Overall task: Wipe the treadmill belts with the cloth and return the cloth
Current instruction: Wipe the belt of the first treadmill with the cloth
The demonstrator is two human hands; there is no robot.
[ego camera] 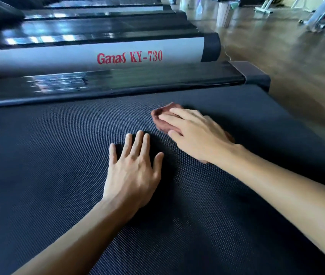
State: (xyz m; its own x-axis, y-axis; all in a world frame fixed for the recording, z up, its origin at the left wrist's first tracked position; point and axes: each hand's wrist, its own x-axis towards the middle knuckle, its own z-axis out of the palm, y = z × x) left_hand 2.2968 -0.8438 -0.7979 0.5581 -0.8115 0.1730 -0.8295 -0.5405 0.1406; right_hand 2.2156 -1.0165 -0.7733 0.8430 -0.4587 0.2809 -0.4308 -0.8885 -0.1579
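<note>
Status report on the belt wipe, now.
Right hand flat on reddish cloth, pressing it to belt. Left hand open, braced on belt. Nothing in the way.

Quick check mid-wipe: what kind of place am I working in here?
Most likely a gym: a row of treadmills, the nearest side rail marked "Ganas KY-730", a textured belt under the cloth, and wooden flooring.

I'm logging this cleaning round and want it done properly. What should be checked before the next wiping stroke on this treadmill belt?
1. Cloth under the right hand: ok, palm flat on it.
2. Cloth lies on the treadmill belt: ok.
3. Left hand off the cloth: ok, flat on the belt beside it.
4. Belt ahead free of objects: ok.
5. Belt stopped: cannot tell.
6. Cloth clean side down: cannot tell.
</note>
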